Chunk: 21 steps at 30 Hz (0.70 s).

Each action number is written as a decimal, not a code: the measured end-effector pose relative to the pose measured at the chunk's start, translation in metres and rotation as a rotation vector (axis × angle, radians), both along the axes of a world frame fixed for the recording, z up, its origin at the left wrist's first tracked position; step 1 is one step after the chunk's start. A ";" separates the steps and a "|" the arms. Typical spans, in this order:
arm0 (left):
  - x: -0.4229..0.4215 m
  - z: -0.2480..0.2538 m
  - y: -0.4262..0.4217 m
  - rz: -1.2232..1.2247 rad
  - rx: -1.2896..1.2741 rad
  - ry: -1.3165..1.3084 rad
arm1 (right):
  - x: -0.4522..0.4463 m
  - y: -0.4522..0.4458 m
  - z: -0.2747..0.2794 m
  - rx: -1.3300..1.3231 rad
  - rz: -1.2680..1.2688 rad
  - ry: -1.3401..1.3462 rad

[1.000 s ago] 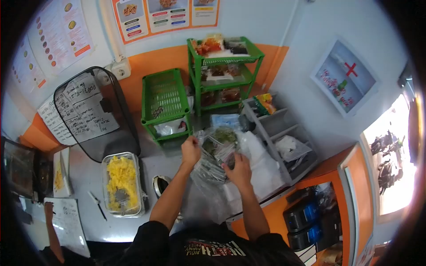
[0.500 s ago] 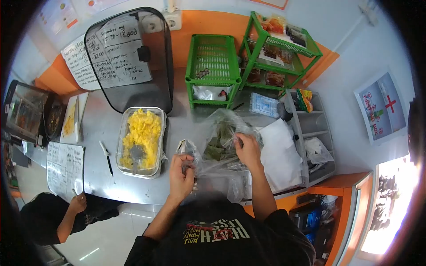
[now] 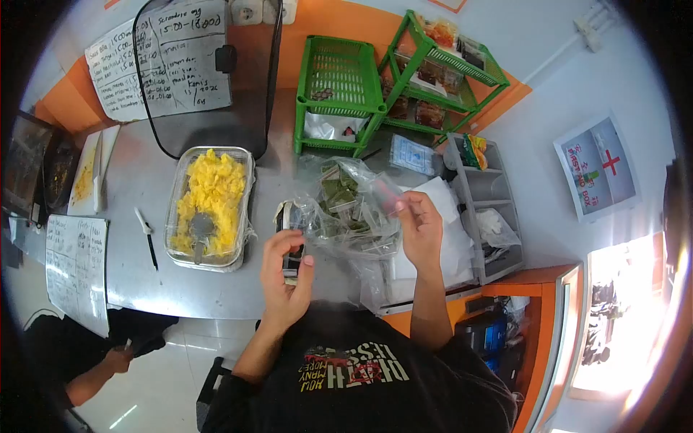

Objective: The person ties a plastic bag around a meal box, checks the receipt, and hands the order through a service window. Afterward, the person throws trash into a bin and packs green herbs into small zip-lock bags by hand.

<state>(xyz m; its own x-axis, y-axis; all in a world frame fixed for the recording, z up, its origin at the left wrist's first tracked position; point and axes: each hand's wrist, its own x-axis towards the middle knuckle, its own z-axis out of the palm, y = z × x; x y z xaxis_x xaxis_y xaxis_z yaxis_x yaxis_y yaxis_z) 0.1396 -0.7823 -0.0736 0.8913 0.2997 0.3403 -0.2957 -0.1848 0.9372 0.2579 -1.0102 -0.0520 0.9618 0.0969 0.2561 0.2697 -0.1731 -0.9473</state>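
My right hand [image 3: 421, 227] is raised over the right side of the clear plastic bag, pinching a small see-through packet [image 3: 388, 193] with a reddish tint, blurred by motion. Several packets with dark green contents [image 3: 339, 191] lie in and around the crumpled clear plastic bag [image 3: 317, 169]. My left hand [image 3: 285, 278] is at the bag's left side, thumb and fingers curved with a gap between them. Beneath those fingers lies a dark, flat item with a pale edge [image 3: 291, 216], partly covered, whose kind I cannot make out.
A clear tray of yellow scrambled egg [image 3: 216, 177] with a spoon stands left, beside a marker [image 3: 149, 234]. Behind are a mesh cover [image 3: 209, 133] and green racks [image 3: 339, 61]. White sheets [image 3: 433, 252] and a grey organizer [image 3: 498, 187] lie right. Another person's hand [image 3: 118, 359] is lower left.
My right hand has lifted a small reddish packet from the bag. My left hand's fingers have loosened from the bag's edge. The view has shifted, and the other person's hand has left the written sheet.
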 end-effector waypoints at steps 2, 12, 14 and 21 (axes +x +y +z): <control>0.010 0.019 -0.003 -0.076 -0.144 0.017 | -0.015 0.012 0.020 0.134 0.154 0.096; 0.003 -0.013 -0.003 -0.756 -0.838 0.520 | -0.041 0.030 0.018 -0.287 0.312 0.147; -0.004 -0.016 0.000 -0.712 -0.928 0.526 | -0.042 0.031 0.017 -0.135 0.254 0.106; -0.013 -0.024 0.015 -0.604 -1.195 0.465 | -0.027 0.010 0.025 0.317 0.203 0.243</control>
<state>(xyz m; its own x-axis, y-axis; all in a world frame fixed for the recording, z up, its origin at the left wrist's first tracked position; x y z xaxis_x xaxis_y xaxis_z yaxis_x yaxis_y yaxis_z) 0.1261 -0.7669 -0.0973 0.9429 -0.2675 -0.1985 0.3310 0.8189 0.4689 0.2313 -0.9998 -0.0267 0.9673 0.2432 0.0725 0.0311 0.1699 -0.9850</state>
